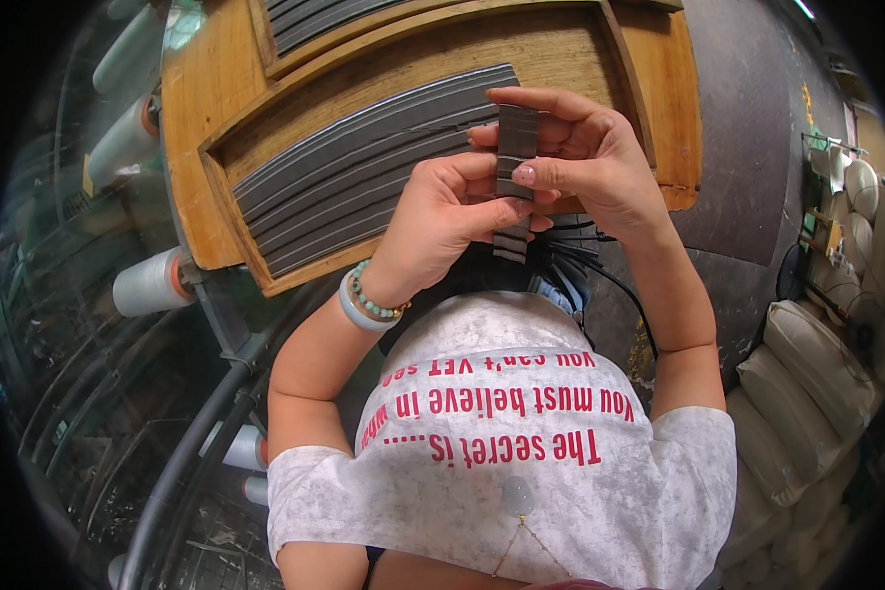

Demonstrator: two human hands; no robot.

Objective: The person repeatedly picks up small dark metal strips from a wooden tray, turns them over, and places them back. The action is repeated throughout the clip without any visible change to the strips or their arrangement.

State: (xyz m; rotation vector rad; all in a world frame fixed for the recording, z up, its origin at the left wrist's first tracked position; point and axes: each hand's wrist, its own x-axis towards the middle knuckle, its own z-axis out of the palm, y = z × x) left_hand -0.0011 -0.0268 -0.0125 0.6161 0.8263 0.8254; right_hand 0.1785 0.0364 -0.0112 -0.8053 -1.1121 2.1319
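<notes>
A narrow stack of thin dark grey strips [517, 136] is held upright between both hands, over the near right part of a wooden tray [225, 210]. My left hand [457, 214] grips its lower part, thumb in front and fingers behind. My right hand [582, 158] pinches the upper part, its thumb on the front face and the index finger at the top end. Rows of similar grey strips with pale edges [339, 188] lie packed in the tray, left of the hands. What the strips are made of cannot be told.
Another tray of strips [317, 18] lies farther back on the wooden table [199, 88]. White yarn cones [147, 284] and a curved metal rail [184, 472] are at the left. Black cables [619, 284] hang below the right hand. Stuffed white sacks [818, 369] stand at the right.
</notes>
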